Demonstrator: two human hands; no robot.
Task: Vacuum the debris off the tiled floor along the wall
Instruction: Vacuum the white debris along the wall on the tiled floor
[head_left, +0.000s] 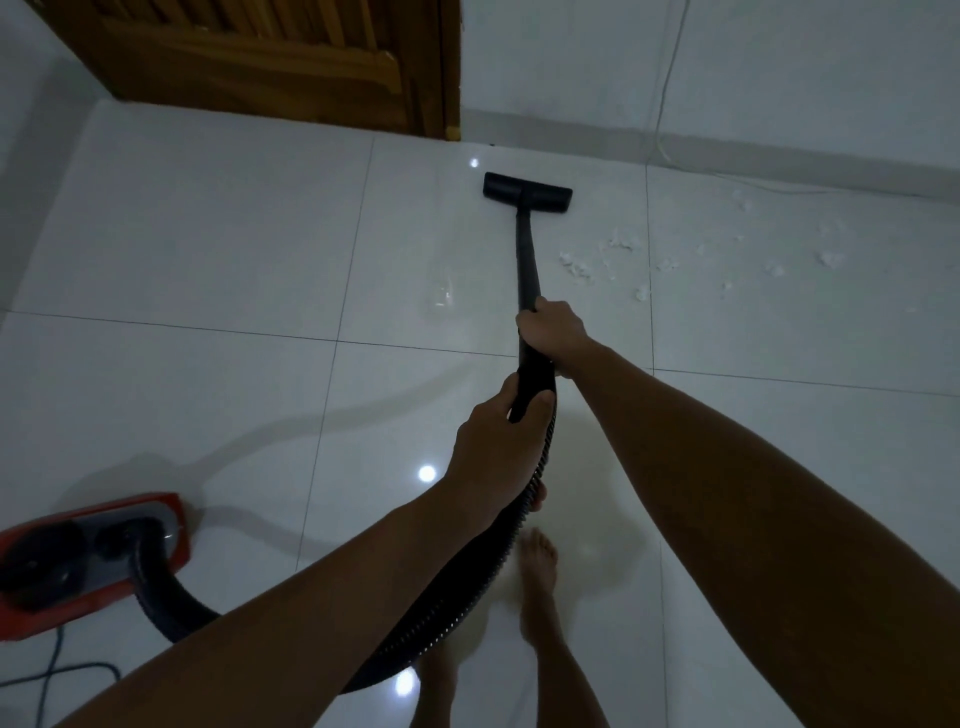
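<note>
Both hands clamp the stiff, light wand (525, 249), right hand (551, 332) ahead, left hand (493, 441) at the hose joint, fluffy debris (675, 260) toward two o'clock.

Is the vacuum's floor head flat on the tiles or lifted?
Flat, as far as the view shows: the floor head sits on the tiled floor with no visible gap, left of the white debris.

A home interior: glossy white floor tiles (208, 234), wooden door (270, 57), red canister vacuum (88, 561), bare feet.
</note>
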